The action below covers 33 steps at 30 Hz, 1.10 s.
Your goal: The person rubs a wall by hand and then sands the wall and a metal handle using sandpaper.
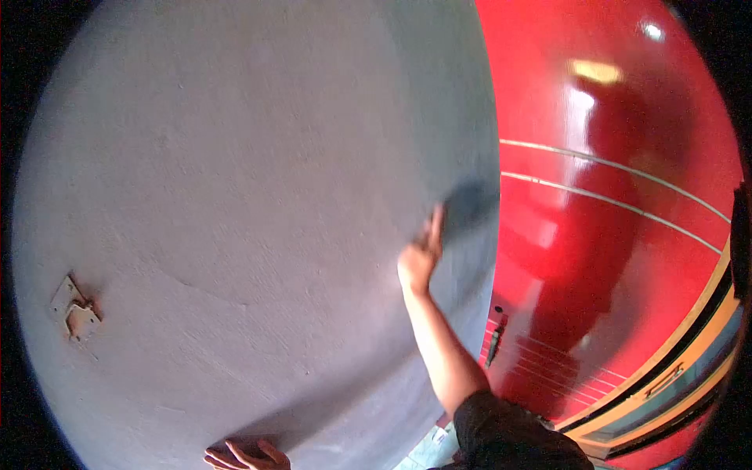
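Observation:
A grey, slightly rough wall-like surface fills most of the head view. My right hand reaches up against it, near its right edge. The fingers point upward and look stretched out, though they are a little blurred. I see no object in this hand; what lies under the palm is hidden. A dark shadow falls just right of the fingertips. At the bottom edge of the view, my left hand rests on the same surface with its fingers apart, partly cut off by the frame.
A metal bracket with rusty marks is fixed to the grey surface at left. On the right stands a glossy red panel with pale stripes and a dark handle. Lower right is an orange-framed piece with a handle.

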Motion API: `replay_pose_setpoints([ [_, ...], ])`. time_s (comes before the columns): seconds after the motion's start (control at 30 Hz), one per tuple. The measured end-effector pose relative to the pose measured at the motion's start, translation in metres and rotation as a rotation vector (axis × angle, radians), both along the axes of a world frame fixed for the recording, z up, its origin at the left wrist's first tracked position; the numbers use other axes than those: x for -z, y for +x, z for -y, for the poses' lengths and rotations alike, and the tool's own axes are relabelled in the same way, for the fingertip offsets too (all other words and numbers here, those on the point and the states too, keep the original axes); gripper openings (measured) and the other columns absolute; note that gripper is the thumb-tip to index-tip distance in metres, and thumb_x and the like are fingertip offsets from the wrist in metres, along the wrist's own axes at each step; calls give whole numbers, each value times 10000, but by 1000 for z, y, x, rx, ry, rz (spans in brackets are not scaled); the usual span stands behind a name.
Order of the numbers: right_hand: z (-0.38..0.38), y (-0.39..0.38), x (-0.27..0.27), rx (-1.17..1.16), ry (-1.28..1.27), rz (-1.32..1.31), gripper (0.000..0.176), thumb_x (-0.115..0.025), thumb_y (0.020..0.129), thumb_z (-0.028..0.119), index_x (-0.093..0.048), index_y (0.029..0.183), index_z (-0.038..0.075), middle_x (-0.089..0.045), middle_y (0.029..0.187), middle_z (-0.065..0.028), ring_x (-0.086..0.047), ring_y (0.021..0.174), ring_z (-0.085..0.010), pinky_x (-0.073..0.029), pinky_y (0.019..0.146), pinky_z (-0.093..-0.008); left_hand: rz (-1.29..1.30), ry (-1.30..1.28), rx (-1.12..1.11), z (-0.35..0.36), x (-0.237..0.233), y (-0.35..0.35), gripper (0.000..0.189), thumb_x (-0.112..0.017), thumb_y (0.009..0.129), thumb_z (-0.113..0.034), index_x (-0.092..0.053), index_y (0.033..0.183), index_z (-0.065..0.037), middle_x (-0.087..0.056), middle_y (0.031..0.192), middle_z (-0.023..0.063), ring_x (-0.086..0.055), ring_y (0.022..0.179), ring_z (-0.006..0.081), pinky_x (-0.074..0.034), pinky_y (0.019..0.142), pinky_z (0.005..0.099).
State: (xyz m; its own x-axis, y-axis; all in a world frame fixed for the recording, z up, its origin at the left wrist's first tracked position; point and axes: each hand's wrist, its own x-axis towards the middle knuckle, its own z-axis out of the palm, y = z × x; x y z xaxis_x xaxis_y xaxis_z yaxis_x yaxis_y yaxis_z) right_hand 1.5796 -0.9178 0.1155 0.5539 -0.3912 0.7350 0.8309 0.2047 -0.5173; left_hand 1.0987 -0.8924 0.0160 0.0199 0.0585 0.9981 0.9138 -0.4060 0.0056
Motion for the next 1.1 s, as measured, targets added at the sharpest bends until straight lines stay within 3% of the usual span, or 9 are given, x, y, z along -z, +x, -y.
replay_pose_setpoints([
  [0.07, 0, 19, -128, 36, -31, 230, 548, -432, 963, -88, -345, 1504, -113, -422, 1529, -309, -369, 1456, -440, -287, 1218, -489, 35, -2, 45, 3, -4, 4, 653, -453, 1029, -558, -418, 1526, -135, -269, 1634, 275, -233, 1481, 532, -191, 1128, 767],
  [0.17, 7, 10, -279, -13, -41, 371, 435, -488, 1019, 45, -469, 1437, -73, -485, 1479, -296, -439, 1410, -422, -338, 1189, -455, 28, 29, 22, 0, -1, 2, 675, -458, 1022, -584, -424, 1525, -137, -281, 1631, 271, -240, 1480, 528, -188, 1135, 759],
  [0.27, 10, 0, -331, 1, -86, 592, 421, -497, 1024, 90, -499, 1430, -22, -546, 1428, -276, -503, 1354, -417, -392, 1144, -440, 56, 18, 6, -5, 6, 0, 715, -460, 1007, -625, -430, 1523, -131, -291, 1628, 269, -250, 1478, 526, -185, 1141, 753],
  [0.47, 24, 27, -230, -135, -35, -32, 431, -405, 1035, 8, -475, 1457, -43, -581, 1421, -244, -556, 1344, -316, -422, 1121, -371, 38, -13, -32, -1, 9, -3, 693, -464, 1013, -563, -401, 1548, -127, -279, 1631, 265, -228, 1497, 512, -175, 1159, 705],
  [0.63, 24, -13, -95, -44, -124, 241, 426, -400, 1072, 51, -429, 1488, -34, -507, 1496, -250, -473, 1421, -320, -367, 1169, -385, 55, -29, -9, -6, 14, -6, 634, -455, 1023, -546, -468, 1505, -135, -320, 1623, 240, -246, 1508, 477, -166, 1181, 679],
  [0.83, -10, 5, 188, 114, 2, -731, 444, -473, 1004, 31, -477, 1436, -74, -547, 1467, -222, -525, 1363, -338, -432, 1128, -419, 34, -71, 7, 2, 10, -6, 652, -444, 1030, -576, -461, 1514, -140, -276, 1651, 210, -215, 1531, 434, -139, 1196, 664],
  [0.93, 19, -16, 170, -236, 143, -1107, 441, -468, 1026, 118, -495, 1426, -65, -592, 1390, -211, -583, 1251, -293, -448, 1077, -379, -4, -85, 27, 3, 10, -15, 650, -445, 1028, -575, -457, 1522, -152, -258, 1656, 214, -206, 1532, 442, -158, 1186, 667],
  [0.97, -16, 17, 200, -31, 90, -764, 437, -461, 1020, 87, -491, 1428, -67, -596, 1381, -217, -594, 1230, -308, -450, 1078, -388, -29, -94, 28, 3, 11, -19, 636, -462, 1031, -540, -449, 1527, -142, -247, 1657, 226, -194, 1531, 456, -161, 1179, 675],
  [1.1, -6, -27, 40, -63, 117, 39, 543, -406, 979, -100, -376, 1518, -42, -432, 1564, -226, -451, 1430, -329, -357, 1182, -398, -12, -116, 17, 5, 15, -16, 666, -425, 1025, -619, -449, 1533, -190, -245, 1670, 176, -205, 1539, 413, -174, 1188, 660],
])
